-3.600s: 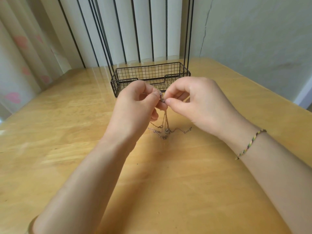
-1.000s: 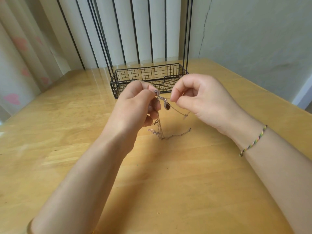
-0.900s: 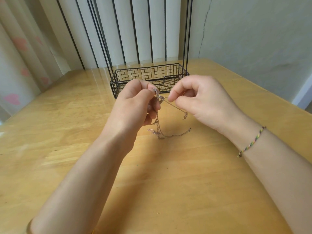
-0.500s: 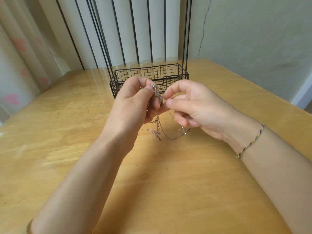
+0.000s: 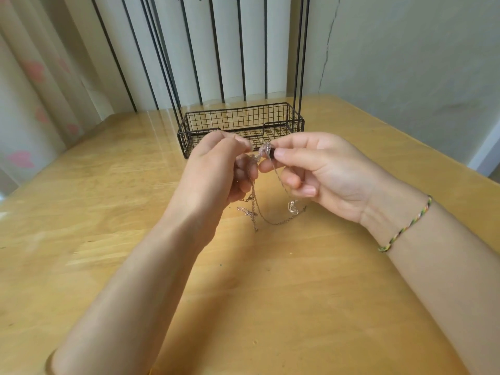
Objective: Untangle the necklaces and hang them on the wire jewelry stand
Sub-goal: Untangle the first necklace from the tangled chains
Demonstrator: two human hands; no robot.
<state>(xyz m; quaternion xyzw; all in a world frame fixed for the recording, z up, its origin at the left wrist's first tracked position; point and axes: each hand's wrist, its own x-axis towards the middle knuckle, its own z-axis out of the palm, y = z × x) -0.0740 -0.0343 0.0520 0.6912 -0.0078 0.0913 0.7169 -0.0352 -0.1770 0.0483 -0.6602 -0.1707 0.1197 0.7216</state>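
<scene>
HANDS AT WORK ON A TANGLE: A person's left hand [image 5: 216,169] and right hand [image 5: 324,174] met above a wooden table [image 5: 257,293], each pinching the same knot of thin, rose-gold necklaces [image 5: 260,155] between thumb and forefinger. The left hand, its back to the camera, had its fingers curled and its fingertips closed on the left side of the knot. The right hand, palm turned partly upward, gripped the right side, where a small dark piece showed against the thumb, and its lower fingers curled loosely underneath.

Several strands of chain hung from the knot and reached the tabletop between the two wrists, where a loop lay on the wood. A clear pendant [image 5: 292,208] dangled on one strand just below the right hand's little finger; whether it touched the table could not be told. A small clasp [image 5: 247,198] showed beside the left hand's lower fingers. How many necklaces made up the tangle could not be told.

The black wire stand [image 5: 235,120] stood just behind the hands, toward the far edge of the table, with a mesh basket at its base and thin upright rods [image 5: 299,50] rising out of the top of the picture. The necklaces were held in front of it, apart from it.

A braided, many-coloured bracelet [image 5: 405,226] circled the right wrist. A pale curtain [image 5: 32,77] with pink shapes hung at left, and a grey-green wall [image 5: 405,63] with a thin crack stood at right.
</scene>
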